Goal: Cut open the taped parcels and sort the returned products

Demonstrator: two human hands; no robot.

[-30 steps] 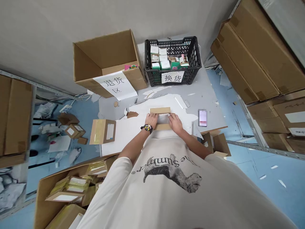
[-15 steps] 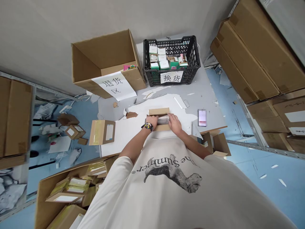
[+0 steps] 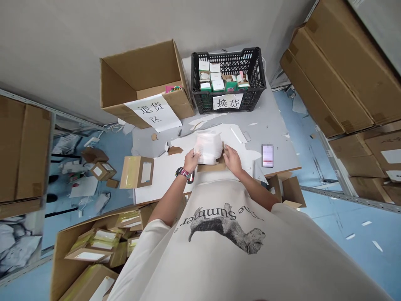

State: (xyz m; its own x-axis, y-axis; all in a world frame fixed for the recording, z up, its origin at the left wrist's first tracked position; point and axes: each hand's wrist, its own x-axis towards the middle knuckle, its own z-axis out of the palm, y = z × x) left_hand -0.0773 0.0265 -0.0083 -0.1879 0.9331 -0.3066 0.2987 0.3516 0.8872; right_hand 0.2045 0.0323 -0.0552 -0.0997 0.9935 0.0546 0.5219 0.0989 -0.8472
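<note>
My left hand (image 3: 191, 161) is closed on the near-left edge of a white wrapped packet (image 3: 208, 147), which looks like soft foam or bubble wrap. The packet is tilted above a small open cardboard box (image 3: 211, 167) and hides much of it. At the box's right side, my right hand (image 3: 233, 160) has its fingers bent against the wall, gripping it. Just below my left wrist lies a small black and red object (image 3: 191, 177), partly covered by the arm.
Behind stand a large open carton (image 3: 125, 110) with a paper sign and a black crate (image 3: 228, 102) of small boxes. A taped box (image 3: 131, 172) sits left, a phone (image 3: 267, 156) right. A big carton (image 3: 59, 255) of parcels is lower left.
My left hand has lifted the white wrapped packet up out of the small box and moved left. My right hand has stayed by the box, its fingers now more bent.
</note>
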